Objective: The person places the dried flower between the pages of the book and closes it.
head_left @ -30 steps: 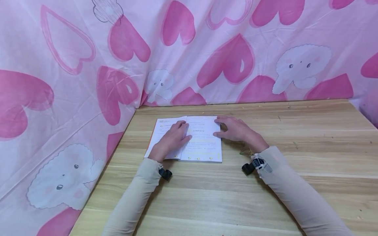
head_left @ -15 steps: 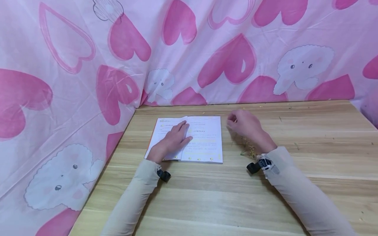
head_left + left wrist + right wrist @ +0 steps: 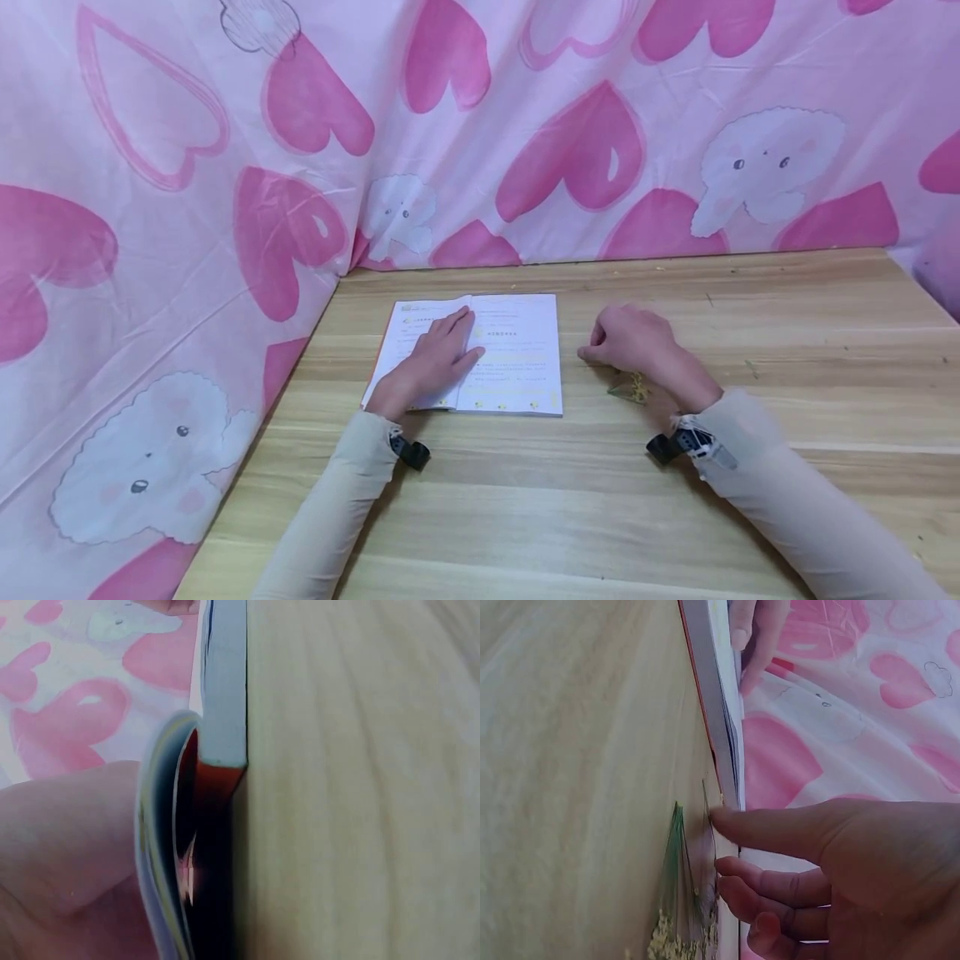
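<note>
An open book (image 3: 517,358) with printed white pages lies on the wooden table. My left hand (image 3: 427,358) rests flat across its inner fold, fingers pointing away and thumb on the right page. In the left wrist view, the left-side pages (image 3: 154,847) bow up beside the hand. My right hand (image 3: 633,337) is over the table to the right of the book, fingers loosely bent. In the right wrist view, a gap shows between its thumb and forefinger, close to a thin stem. A small bunch of dried yellow flowers (image 3: 633,387) with green stems lies just below this hand.
A pink curtain with hearts (image 3: 573,158) hangs behind and along the left side of the table (image 3: 525,508). Small plant bits are scattered on the right and far parts of the tabletop. Each wrist wears a black camera (image 3: 411,452).
My right hand has left the book's right edge and moved right, then a little nearer to me, its fingers bending more. The left hand has stayed on the book.
</note>
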`<state>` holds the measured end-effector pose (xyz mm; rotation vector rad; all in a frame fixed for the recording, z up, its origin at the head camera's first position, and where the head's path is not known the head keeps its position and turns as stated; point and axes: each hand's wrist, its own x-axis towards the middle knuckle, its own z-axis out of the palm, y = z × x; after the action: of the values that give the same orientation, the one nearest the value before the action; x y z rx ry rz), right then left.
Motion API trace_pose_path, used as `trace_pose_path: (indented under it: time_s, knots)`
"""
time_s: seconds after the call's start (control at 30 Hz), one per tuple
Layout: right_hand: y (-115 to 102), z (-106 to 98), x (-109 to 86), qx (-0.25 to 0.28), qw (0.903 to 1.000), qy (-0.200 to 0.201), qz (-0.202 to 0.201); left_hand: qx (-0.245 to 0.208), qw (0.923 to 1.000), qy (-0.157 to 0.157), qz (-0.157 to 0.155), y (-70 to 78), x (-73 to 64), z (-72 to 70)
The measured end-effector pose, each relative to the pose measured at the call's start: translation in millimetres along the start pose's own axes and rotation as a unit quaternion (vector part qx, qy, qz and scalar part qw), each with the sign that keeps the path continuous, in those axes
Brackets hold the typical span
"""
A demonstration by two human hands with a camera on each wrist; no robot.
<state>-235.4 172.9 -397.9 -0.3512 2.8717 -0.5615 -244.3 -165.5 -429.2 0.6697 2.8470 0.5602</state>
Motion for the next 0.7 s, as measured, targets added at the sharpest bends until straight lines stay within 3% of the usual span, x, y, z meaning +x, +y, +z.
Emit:
trace_pose_path:
  time_s: [0.13, 0.47, 0.7]
  knots:
    - [-3.0, 2.3, 2.0, 0.005, 1.0, 0.003, 0.007, -0.012, 0.9999, 0.012, 0.002, -3.8, -0.2, 0.2]
    - [-4.4, 3.9, 3.2, 0.003, 0.9996, 0.0, 0.03, -0.008, 0.9999, 0.002, -0.007, -5.5, 4.5, 1.6]
    - [-10.8, 9.9, 1.8, -0.028, 0.999, -0.011, 0.033, -0.02, 0.9997, 0.0, -0.011, -2.3, 2.2, 0.9]
